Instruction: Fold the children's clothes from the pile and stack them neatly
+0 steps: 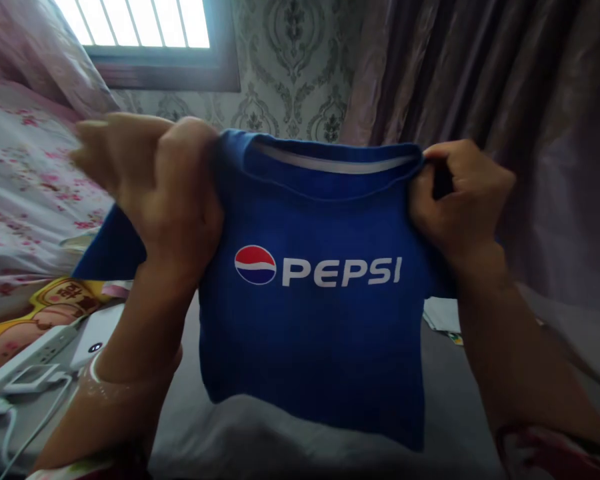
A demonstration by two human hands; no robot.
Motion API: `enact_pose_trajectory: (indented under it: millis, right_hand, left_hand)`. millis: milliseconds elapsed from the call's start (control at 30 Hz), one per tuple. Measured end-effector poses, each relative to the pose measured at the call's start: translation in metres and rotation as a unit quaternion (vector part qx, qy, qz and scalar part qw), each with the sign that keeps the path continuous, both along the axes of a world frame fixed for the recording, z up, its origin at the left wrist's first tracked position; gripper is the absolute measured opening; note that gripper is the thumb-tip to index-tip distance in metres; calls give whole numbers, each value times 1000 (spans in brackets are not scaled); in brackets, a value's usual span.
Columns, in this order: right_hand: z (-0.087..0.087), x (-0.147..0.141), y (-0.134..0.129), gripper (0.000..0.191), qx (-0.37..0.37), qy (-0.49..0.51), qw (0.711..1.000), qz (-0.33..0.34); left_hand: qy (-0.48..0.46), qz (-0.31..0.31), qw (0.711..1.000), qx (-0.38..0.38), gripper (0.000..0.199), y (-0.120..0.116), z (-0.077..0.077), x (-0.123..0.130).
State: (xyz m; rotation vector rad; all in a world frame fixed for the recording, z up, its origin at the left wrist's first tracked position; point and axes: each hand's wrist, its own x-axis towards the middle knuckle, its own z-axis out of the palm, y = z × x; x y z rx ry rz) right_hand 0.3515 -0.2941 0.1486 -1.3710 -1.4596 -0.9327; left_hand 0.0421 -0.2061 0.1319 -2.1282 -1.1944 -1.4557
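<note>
A blue T-shirt (320,347) with a round red, white and blue logo and white PEPSI lettering hangs upright in front of me, its printed side toward me. My right hand (460,193) pinches it at the right end of the neckline, thumb and forefinger together. At the left shoulder, my left hand (175,180) is closed on the cloth; some of its fingers stick out to the left and are blurred. The left sleeve shows behind my left wrist, and the right sleeve is partly covered by my right forearm. The shirt's lower hem hangs over the bed.
Below is a grey bed sheet (220,440). At the left lie a white power strip (45,347) with plugged-in chargers and cables, a white box-like device (97,333) and a yellow cartoon cushion (55,303). Curtains (445,80) and a barred window (145,23) stand behind.
</note>
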Motion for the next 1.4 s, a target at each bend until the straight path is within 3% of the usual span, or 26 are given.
enact_pose_trajectory:
  millis: [100,167,233,400,467,533,633,833,1067,1233,1400]
  right_hand:
    - [-26,17,36,23,-92,17,996,8]
    - [-57,31,62,22,-170,39,985,0]
    - [-96,43,86,24,-251,55,966,-20]
    - [-186,51,124,31,-440,48,895,-51]
    - [-212,51,133,34,-490,31,870,-49]
    - [-229,53,140,36,-522,16,851,-52]
    - [-245,58,151,38,-546,0,836,-55]
    - [-259,70,179,36,-569,-20,821,-48]
    - [-267,80,219,35,-593,-5,804,-53]
    - [-275,89,243,35,-580,30,813,-50]
    - [-282,94,260,28,-582,91,807,-40]
  left_hand:
    - [29,20,999,-2,33,12,-5,18]
    - [65,-4,997,-48,31,34,-26,32]
    - [130,-10,981,-145,29,66,-60,45]
    - [258,-20,912,-317,29,140,-167,68]
    - [282,-18,895,-346,30,156,-198,75]
    - [296,-14,886,-355,32,167,-217,81]
    - [315,-9,880,-355,34,180,-231,86]
    - [352,-10,862,-363,34,211,-242,93]
    - [377,9,853,-360,36,254,-242,106]
    - [326,32,868,-373,36,274,-244,118]
    - [285,-3,847,-449,31,284,-259,123]
